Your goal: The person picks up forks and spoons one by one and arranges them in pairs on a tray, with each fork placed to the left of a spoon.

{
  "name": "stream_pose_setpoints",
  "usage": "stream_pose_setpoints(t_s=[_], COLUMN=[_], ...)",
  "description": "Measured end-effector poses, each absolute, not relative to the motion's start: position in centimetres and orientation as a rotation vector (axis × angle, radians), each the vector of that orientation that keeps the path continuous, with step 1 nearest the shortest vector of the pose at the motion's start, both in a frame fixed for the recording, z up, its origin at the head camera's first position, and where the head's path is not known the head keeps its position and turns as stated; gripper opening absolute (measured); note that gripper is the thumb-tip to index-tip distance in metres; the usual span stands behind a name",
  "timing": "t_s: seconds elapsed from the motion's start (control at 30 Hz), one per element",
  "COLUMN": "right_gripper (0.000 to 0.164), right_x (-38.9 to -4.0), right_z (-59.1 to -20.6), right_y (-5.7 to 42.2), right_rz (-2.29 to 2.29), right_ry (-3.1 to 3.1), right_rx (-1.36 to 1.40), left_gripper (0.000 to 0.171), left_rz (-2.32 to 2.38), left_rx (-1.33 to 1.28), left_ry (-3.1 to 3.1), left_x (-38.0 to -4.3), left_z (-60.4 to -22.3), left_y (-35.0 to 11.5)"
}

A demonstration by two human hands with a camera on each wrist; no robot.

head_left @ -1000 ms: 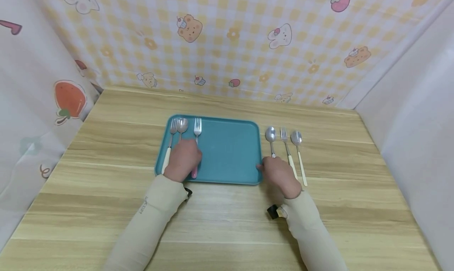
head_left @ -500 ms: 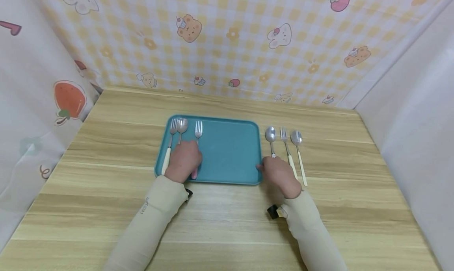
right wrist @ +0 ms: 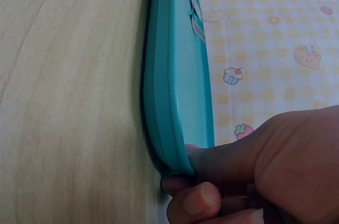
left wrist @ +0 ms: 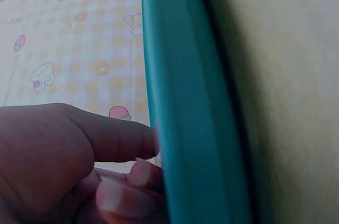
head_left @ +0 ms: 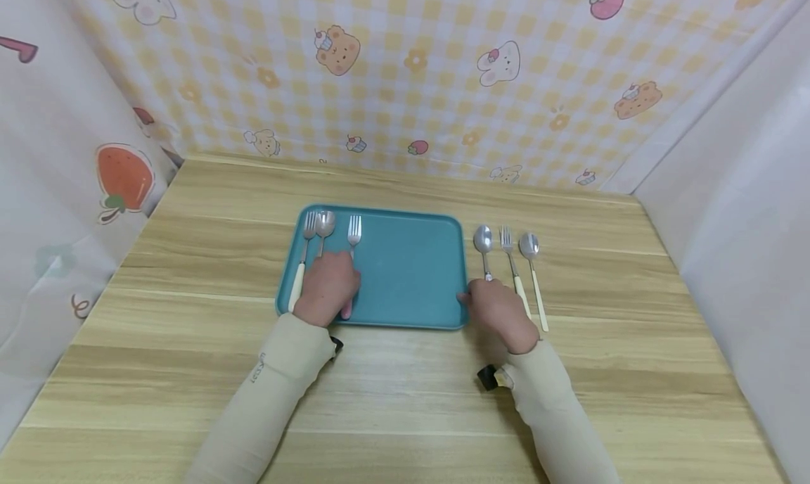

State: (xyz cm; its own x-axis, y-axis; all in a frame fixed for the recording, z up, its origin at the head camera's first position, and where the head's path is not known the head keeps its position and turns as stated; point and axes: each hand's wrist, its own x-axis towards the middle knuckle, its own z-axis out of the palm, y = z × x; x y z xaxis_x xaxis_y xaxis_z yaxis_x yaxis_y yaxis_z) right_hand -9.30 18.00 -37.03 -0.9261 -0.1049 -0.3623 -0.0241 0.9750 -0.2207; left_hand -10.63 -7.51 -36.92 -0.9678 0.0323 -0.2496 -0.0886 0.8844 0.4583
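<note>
A teal tray [head_left: 405, 273] lies on the table. Over its left part, my left hand [head_left: 329, 283] has curled fingers on a fork [head_left: 354, 232] with a pink handle, covering its middle. Left of this fork, a spoon [head_left: 325, 224] and a cream-handled fork [head_left: 299, 283] lie in the tray; my hand hides the spoon's handle. In the left wrist view, the thumb [left wrist: 122, 139] and fingers sit behind the tray's front rim. My right hand [head_left: 500, 315] pinches the tray's front right corner, thumb [right wrist: 228, 163] inside the rim and fingers outside.
Right of the tray lie a spoon [head_left: 483, 241], a cream-handled fork [head_left: 518, 287] and a thin cream-handled spoon [head_left: 536, 287], side by side. My right hand partly covers the nearer ones. A checked curtain [head_left: 411, 104] hangs behind the wooden table [head_left: 392, 399], with white curtains at both sides.
The pink-handled fork's tines have shifted slightly right and toward me since a second ago, then stayed still. My right hand and the tray have held their place.
</note>
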Motion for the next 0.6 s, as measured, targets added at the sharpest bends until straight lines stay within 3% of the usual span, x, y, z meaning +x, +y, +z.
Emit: stream_pose_setpoints(t_s=[0.3, 0.6], right_gripper=[0.026, 0.026], right_x=[-9.3, -9.2], right_z=[-37.2, -37.2], right_y=[18.0, 18.1], right_rz=[-0.303, -0.284], right_ry=[2.746, 2.773], right_rx=[-0.088, -0.095], left_gripper=[0.032, 0.027], left_rz=[0.680, 0.815], left_rx=[-0.053, 0.128], left_ry=[2.857, 2.995], left_x=[-10.9, -11.6], left_z=[-36.3, -34.7], left_y=[-8.2, -11.7])
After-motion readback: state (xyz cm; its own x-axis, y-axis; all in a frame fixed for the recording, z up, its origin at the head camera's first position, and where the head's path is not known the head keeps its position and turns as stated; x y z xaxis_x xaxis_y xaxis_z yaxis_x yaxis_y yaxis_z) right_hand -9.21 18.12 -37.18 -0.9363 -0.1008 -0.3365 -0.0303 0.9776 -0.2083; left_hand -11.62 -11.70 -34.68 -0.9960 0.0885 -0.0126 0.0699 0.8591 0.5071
